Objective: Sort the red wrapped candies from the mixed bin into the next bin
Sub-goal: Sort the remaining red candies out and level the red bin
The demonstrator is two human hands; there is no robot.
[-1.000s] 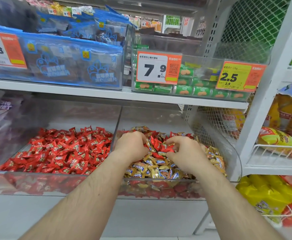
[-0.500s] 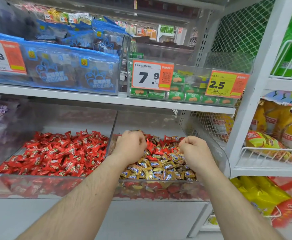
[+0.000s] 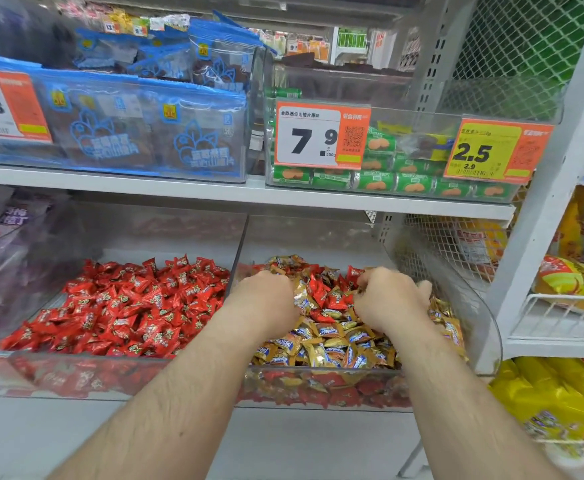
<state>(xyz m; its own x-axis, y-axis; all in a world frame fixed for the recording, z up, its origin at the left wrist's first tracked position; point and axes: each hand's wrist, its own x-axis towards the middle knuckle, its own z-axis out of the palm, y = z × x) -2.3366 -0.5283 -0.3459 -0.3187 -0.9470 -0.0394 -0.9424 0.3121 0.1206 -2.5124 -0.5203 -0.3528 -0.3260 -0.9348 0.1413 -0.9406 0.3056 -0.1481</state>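
The mixed bin [image 3: 483,327] on the lower shelf holds gold wrapped candies [image 3: 328,344] with red wrapped candies [image 3: 330,293] heaped in the middle. Both my hands are down in that pile. My left hand [image 3: 262,299] is on the bin's left side with its fingers curled into the candies. My right hand [image 3: 391,301] is further right, fist-like, with its fingers curled round candies; the wrappers inside both palms are hidden. To the left stands the neighbouring bin [image 3: 75,375], filled with only red candies [image 3: 127,306].
A clear divider wall [image 3: 240,251] separates the two bins. The shelf board [image 3: 214,194] above carries blue snack bags [image 3: 138,133], green packs [image 3: 380,180] and price tags [image 3: 318,136]. A white upright [image 3: 540,237] and wire baskets with yellow bags [image 3: 567,282] stand to the right.
My hands were close together over the red candies in the middle; they have curled into fists and moved a little apart. The camera has shifted slightly closer.
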